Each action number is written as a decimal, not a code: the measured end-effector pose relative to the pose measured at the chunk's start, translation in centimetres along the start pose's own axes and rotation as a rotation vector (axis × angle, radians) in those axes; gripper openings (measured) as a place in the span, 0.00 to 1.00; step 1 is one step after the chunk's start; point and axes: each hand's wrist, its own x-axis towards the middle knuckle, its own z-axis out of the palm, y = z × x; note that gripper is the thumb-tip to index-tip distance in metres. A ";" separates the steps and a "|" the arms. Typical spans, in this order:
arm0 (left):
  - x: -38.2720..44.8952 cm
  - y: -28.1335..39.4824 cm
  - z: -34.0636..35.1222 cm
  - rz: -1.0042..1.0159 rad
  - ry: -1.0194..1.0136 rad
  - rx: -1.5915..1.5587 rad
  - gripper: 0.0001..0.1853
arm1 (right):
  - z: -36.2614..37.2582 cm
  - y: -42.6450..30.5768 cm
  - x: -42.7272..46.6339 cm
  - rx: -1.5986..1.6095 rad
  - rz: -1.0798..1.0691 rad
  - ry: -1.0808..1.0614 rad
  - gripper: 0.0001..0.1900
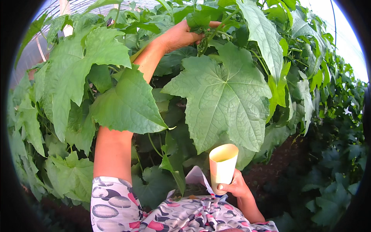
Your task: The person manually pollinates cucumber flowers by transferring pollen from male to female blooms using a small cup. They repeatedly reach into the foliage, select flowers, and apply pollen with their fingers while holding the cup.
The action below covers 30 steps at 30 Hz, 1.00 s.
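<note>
My left hand (184, 36) reaches up into the vine, its thumb and fingers closed around a green shoot (204, 45) with a cluster of small buds. A leaf partly covers the fingers there. Low in front of my body, my right hand (236, 185) grips a pale yellow, open-topped plastic container (222, 171). It stands nearly upright, and something greenish shows inside its mouth. A bit of blue is visible at its base. Between the two hands hangs a broad lobed leaf (226, 95).
Dense climbing vines with large leaves (78, 63) fill the space ahead and both sides. One toothed leaf (127, 101) crosses my left arm. Dark soil (278, 165) lies below right. A post (65, 17) and the greenhouse's curved roof frame (101, 6) rise behind.
</note>
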 end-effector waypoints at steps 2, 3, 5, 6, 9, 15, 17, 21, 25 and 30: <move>-0.6 -0.3 0.2 0.089 0.038 0.071 0.26 | 0.2 -0.1 0.2 0.013 0.002 -0.008 0.36; -0.9 -0.5 0.1 0.129 0.022 0.130 0.25 | 0.1 0.1 0.3 0.011 0.031 -0.029 0.36; -1.1 -1.9 -0.3 0.277 0.008 0.203 0.24 | -0.4 0.7 0.3 0.007 0.088 -0.071 0.36; 0.0 -3.9 -0.3 0.397 0.003 0.204 0.24 | -0.2 0.6 0.3 0.009 0.071 -0.044 0.36; -0.4 -4.0 -0.6 0.418 0.055 0.428 0.24 | 0.6 0.0 0.3 0.012 0.037 -0.020 0.36; -1.6 -3.1 0.2 0.582 0.260 0.574 0.18 | 0.7 0.6 0.0 0.027 0.056 -0.018 0.37; -1.7 -2.6 0.4 0.672 0.274 0.584 0.18 | 0.7 0.7 -0.3 0.027 0.057 0.006 0.37; -3.1 -2.7 -0.6 0.509 0.181 0.666 0.19 | 0.7 1.1 -0.6 0.039 0.041 0.016 0.37; -1.8 -3.0 -0.9 0.671 0.200 0.617 0.17 | 0.7 1.2 -0.8 0.051 0.040 0.034 0.37; -1.8 -3.4 -0.1 0.637 0.241 0.720 0.18 | 0.6 1.3 -1.1 0.056 0.048 0.061 0.36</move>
